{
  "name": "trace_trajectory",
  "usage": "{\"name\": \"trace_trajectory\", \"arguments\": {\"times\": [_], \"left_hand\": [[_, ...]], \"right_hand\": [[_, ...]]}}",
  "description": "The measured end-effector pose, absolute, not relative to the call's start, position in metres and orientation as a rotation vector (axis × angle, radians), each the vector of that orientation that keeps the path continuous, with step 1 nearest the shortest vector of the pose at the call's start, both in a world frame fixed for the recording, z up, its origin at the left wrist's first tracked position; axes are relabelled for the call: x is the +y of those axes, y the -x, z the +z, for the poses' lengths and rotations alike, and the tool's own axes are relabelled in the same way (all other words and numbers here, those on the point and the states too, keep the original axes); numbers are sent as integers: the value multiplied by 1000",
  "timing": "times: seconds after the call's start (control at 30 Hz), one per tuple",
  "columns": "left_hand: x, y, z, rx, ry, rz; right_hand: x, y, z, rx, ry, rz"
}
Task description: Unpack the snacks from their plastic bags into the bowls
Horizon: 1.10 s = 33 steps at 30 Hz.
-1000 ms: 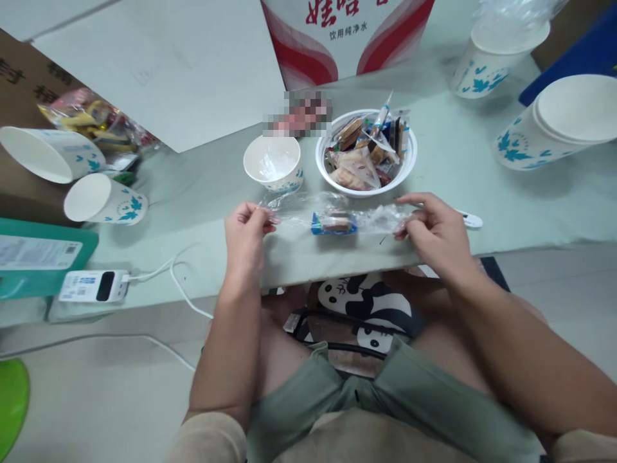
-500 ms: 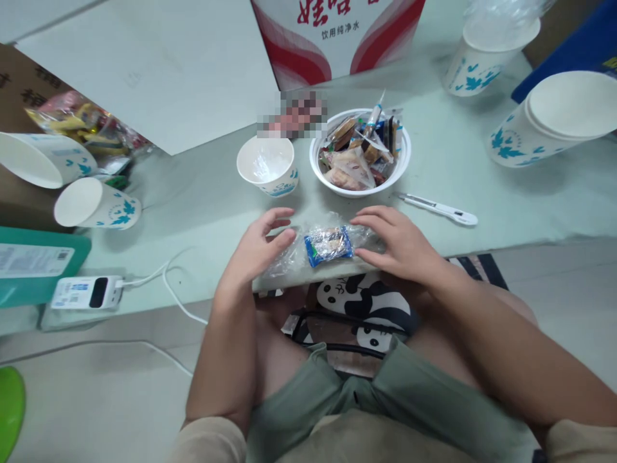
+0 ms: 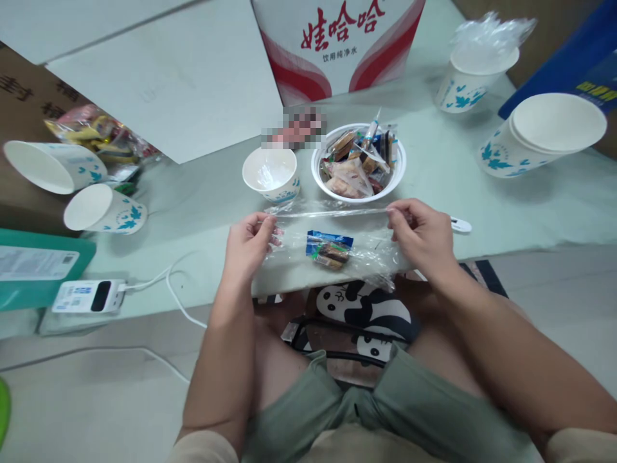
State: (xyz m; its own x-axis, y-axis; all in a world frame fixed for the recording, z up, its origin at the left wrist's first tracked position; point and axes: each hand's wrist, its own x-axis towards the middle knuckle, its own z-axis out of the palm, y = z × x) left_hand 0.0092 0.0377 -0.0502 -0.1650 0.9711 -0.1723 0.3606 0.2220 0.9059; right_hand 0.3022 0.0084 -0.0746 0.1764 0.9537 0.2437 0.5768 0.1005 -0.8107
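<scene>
Seated at a pale green worktop (image 3: 482, 212), a person stretches a clear plastic bag (image 3: 332, 241) flat between both hands: the left hand (image 3: 248, 241) pinches its left end with fingers closed, the right hand (image 3: 421, 231) pinches its right end the same way. Small wrapped snacks (image 3: 328, 249) in blue and green packets lie inside the bag, near the worktop's front edge. Just behind stand a paper cup (image 3: 270, 173) and a white bowl of wrapped snacks (image 3: 359, 164). A thermometer (image 3: 460, 224) peeks out beside the right hand, and a power bank (image 3: 89, 296) lies far left.
</scene>
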Motion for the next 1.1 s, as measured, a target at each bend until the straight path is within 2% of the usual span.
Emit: {"name": "trace_trajectory", "arguments": {"times": [0.13, 0.23, 0.37, 0.5, 0.6, 0.7, 0.83, 0.97, 1.1], "left_hand": [[41, -9, -53, 1705, -1304, 944], [42, -10, -55, 1690, -1319, 961], [42, -12, -57, 1733, -1351, 917], [37, -7, -51, 2010, -1506, 675], [30, 0, -45, 2105, -1598, 389], [23, 3, -44, 1988, -1521, 206], [20, -9, -49, 1769, -1477, 327], [21, -35, -53, 1710, -1544, 538], [11, -66, -61, 1545, -1270, 898]], "right_hand": [[11, -311, -71, -1484, 1664, 320], [-1, -304, -64, -1579, 1523, 89], [-17, -274, -67, -2025, 1211, 370], [-9, -249, -80, -2144, 1253, 591], [-1, -245, -83, -2160, 1262, 630], [-2, -241, -81, -2241, 1224, 527], [-9, -232, -82, -2327, 1164, 377], [-9, -228, -89, -2187, 1118, 536], [-3, -233, -94, -1966, 1246, 610]]}}
